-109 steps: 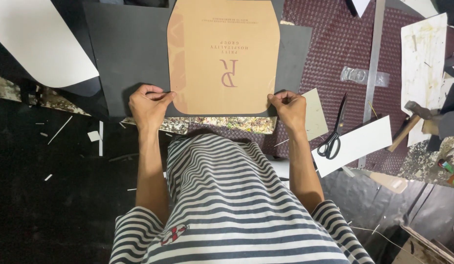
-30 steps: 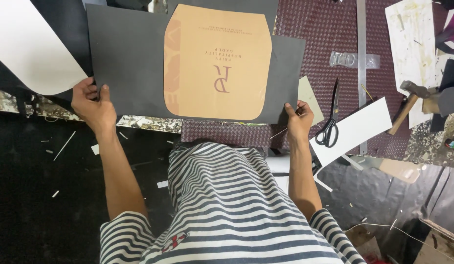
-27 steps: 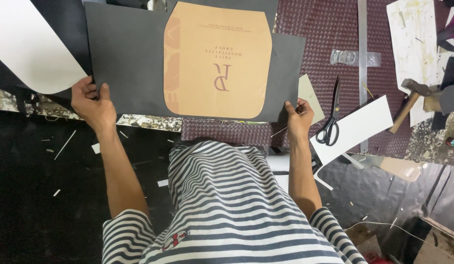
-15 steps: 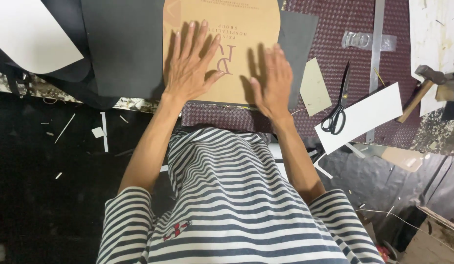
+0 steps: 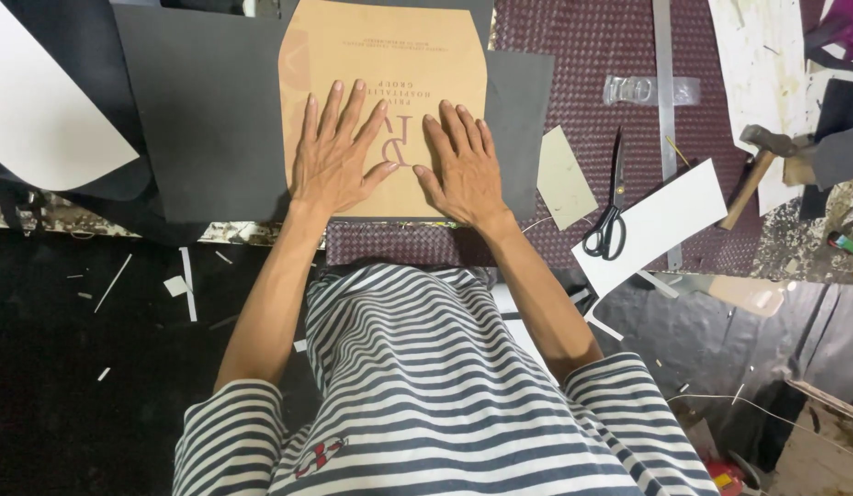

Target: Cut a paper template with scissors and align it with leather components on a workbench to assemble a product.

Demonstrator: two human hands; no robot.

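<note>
A tan card template (image 5: 389, 55) with rounded corners and dark red print lies on a dark grey sheet (image 5: 210, 110). Both rest on a maroon woven mat (image 5: 582, 64). My left hand (image 5: 337, 152) is pressed flat on the lower left part of the template, fingers spread. Beside it, my right hand (image 5: 461, 165) lies flat on the lower right part, its outer edge reaching onto the grey sheet. Neither hand holds anything.
Black-handled scissors (image 5: 612, 207) lie to the right, next to a small beige card piece (image 5: 564, 179) and a white card strip (image 5: 656, 225). A metal ruler (image 5: 665, 83), a hammer (image 5: 752, 170) and a large white curved sheet (image 5: 40, 110) surround the work. Paper scraps dot the black floor (image 5: 123, 276).
Earlier my hands gripped the lower corners of the grey sheet. They then moved inward onto the tan template and now lie flat on it, slightly lower than half a second ago.
</note>
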